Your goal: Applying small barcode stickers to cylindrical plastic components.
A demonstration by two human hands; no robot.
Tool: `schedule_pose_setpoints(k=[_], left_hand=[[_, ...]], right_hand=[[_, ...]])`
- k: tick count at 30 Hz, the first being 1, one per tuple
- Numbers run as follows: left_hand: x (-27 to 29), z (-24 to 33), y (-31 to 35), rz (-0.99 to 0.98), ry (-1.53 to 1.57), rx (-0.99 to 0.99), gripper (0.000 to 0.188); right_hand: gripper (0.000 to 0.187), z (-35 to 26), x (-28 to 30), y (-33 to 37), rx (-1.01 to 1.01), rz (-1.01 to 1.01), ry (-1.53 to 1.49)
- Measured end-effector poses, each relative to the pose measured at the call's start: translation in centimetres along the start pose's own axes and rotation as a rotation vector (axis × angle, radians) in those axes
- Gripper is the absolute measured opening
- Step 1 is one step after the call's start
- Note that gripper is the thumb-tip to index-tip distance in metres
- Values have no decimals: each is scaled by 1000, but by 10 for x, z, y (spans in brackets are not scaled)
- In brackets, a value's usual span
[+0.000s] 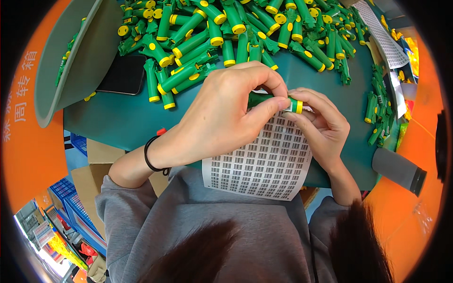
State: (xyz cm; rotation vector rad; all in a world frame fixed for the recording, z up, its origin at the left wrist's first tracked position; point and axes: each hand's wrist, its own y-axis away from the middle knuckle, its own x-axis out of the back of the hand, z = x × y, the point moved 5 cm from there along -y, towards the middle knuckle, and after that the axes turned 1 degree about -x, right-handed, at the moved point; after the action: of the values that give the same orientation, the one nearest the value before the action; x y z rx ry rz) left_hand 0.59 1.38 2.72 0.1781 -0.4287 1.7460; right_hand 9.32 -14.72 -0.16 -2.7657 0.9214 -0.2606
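Both hands meet over the front of the green table, closed around one green plastic tube with a yellow end. My left hand pinches it from the left, with thumb and index finger pressed near a small white label on its side. My right hand grips the yellow end between thumb and fingers. Much of the tube is hidden behind my left fingers. Just below hangs a white sheet of small printed labels, its upper edge reaching up to my hands; whether any finger holds it, I cannot tell.
A heap of similar green and yellow tubes covers the far table, with another cluster at right. A black phone lies left, beside a grey-green tub. A grey tumbler lies right; another label sheet is far right.
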Motion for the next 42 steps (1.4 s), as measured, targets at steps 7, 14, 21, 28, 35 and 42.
schedule_pose_setpoints(k=[7,14,21,28,35,42], left_hand=[[-1,-2,0,4,8,-29,13],[-10,-21,4,-246,172,331,25],[128,21,35,657,-1123,-413,14],[99,-7,35,407,-933,-403,22],[44,-34,48,150,-740,-281,20],[35,-37,60,222,-869,-516,27]], right_hand=[[35,3,1,1,-27,1,-37],[39,1,-1,-1,-51,-85,60],[34,0,-1,-13,-48,113,347],[12,14,-6,-19,-43,-121,851],[9,15,-4,-16,-53,-64,728],[10,26,-2,-15,-152,-52,624]])
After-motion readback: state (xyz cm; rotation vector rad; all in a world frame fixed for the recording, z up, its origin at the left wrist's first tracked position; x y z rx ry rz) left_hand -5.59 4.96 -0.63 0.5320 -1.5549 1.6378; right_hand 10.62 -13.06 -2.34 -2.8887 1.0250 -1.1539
